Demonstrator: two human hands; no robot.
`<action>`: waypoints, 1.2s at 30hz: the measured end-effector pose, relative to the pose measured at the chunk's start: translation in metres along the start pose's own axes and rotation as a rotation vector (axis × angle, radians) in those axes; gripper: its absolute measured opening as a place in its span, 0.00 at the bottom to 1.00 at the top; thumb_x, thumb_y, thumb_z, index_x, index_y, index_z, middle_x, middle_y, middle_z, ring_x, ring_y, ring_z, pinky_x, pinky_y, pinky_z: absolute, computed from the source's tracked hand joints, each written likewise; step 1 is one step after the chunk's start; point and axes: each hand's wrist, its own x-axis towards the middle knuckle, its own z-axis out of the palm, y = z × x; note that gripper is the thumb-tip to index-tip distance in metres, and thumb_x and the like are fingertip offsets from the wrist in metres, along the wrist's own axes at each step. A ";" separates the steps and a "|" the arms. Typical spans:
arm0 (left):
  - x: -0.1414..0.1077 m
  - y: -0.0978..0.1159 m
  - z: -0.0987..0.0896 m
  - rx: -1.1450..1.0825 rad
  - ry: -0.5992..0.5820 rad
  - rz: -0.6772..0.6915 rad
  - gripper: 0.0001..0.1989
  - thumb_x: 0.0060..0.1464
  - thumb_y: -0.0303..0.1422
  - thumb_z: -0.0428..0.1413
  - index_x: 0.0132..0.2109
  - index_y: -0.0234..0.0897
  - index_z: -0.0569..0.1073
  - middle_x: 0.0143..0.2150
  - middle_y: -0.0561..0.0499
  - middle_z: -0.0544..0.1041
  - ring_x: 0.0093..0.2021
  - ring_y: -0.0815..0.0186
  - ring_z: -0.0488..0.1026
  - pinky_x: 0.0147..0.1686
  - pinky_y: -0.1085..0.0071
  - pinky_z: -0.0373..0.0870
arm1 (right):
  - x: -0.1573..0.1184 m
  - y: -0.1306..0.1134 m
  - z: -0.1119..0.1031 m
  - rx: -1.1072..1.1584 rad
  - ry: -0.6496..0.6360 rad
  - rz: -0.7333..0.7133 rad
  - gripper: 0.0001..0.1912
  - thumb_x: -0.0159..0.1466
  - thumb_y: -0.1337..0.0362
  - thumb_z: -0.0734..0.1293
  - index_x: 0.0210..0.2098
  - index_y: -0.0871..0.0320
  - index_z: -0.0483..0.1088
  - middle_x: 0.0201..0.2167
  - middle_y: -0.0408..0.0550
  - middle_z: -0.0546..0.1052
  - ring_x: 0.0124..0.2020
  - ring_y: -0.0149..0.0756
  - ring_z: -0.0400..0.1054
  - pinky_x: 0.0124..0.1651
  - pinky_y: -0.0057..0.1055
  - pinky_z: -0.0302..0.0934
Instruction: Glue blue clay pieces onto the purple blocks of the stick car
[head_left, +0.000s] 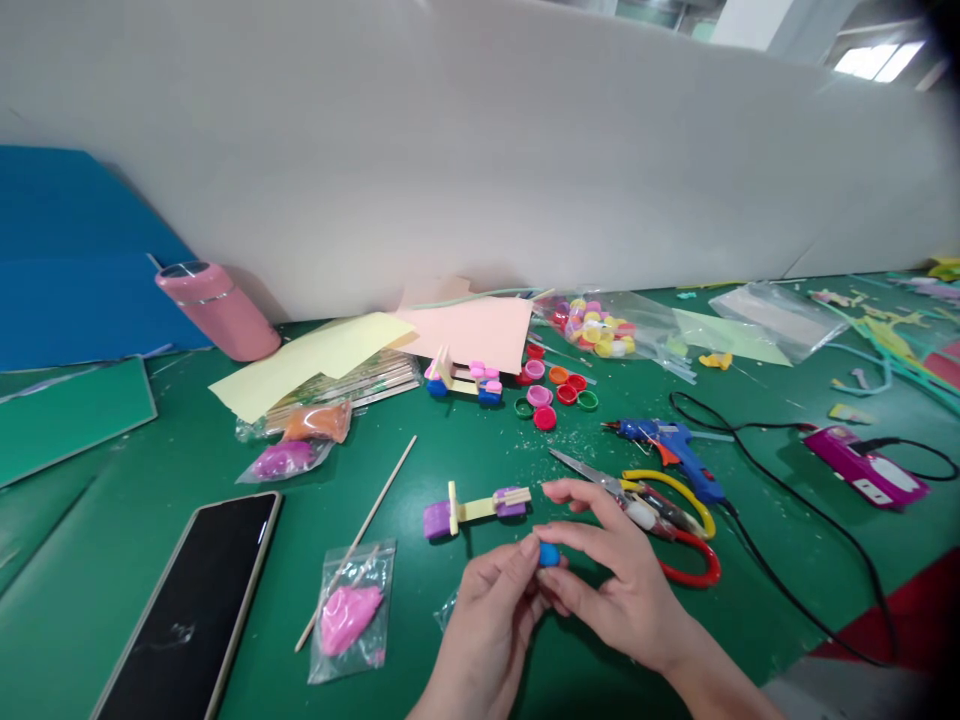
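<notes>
A small blue lump of clay [550,554] sits between the fingertips of both hands, low in the middle of the view. My left hand [499,610] pinches it from the left with thumb and fingers. From the right, the thumb and index finger of my right hand [607,575] close on the same lump, its other fingers raised. Just beyond my hands lies a small model with purple ends and a pale stick body [476,511]. Farther back stands a similar model with blue and pink parts [465,385].
Scissors [697,570] and a blue glue gun [675,450] lie right of my hands, with a black cable. A thin stick [382,495], a bag of pink clay [350,620] and a phone [191,610] lie left. Bottle caps [545,418] are scattered behind.
</notes>
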 end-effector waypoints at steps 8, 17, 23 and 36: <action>0.001 -0.003 -0.005 0.059 0.009 0.032 0.10 0.40 0.36 0.63 0.25 0.31 0.77 0.21 0.50 0.73 0.24 0.72 0.67 0.28 0.76 0.64 | 0.002 -0.001 -0.002 0.015 -0.019 -0.031 0.12 0.57 0.67 0.65 0.42 0.56 0.71 0.50 0.50 0.62 0.50 0.40 0.60 0.50 0.34 0.57; -0.003 -0.004 -0.005 0.366 0.070 0.162 0.10 0.44 0.35 0.60 0.22 0.32 0.74 0.23 0.52 0.70 0.27 0.71 0.63 0.30 0.75 0.59 | 0.001 0.001 0.002 -0.008 -0.015 -0.094 0.13 0.57 0.69 0.66 0.43 0.55 0.69 0.49 0.49 0.63 0.51 0.39 0.59 0.51 0.34 0.58; 0.000 -0.005 -0.006 0.438 0.045 0.208 0.11 0.45 0.36 0.59 0.22 0.32 0.74 0.23 0.52 0.69 0.27 0.69 0.63 0.30 0.74 0.59 | -0.001 0.004 0.002 0.003 -0.040 -0.058 0.14 0.57 0.68 0.67 0.44 0.55 0.69 0.50 0.50 0.62 0.52 0.39 0.59 0.51 0.33 0.58; 0.003 -0.008 -0.008 0.373 0.109 0.180 0.09 0.39 0.35 0.62 0.21 0.33 0.74 0.20 0.54 0.69 0.25 0.71 0.62 0.26 0.75 0.58 | -0.001 0.000 0.005 0.073 -0.068 0.020 0.17 0.56 0.69 0.66 0.46 0.54 0.68 0.50 0.51 0.63 0.51 0.40 0.60 0.51 0.35 0.59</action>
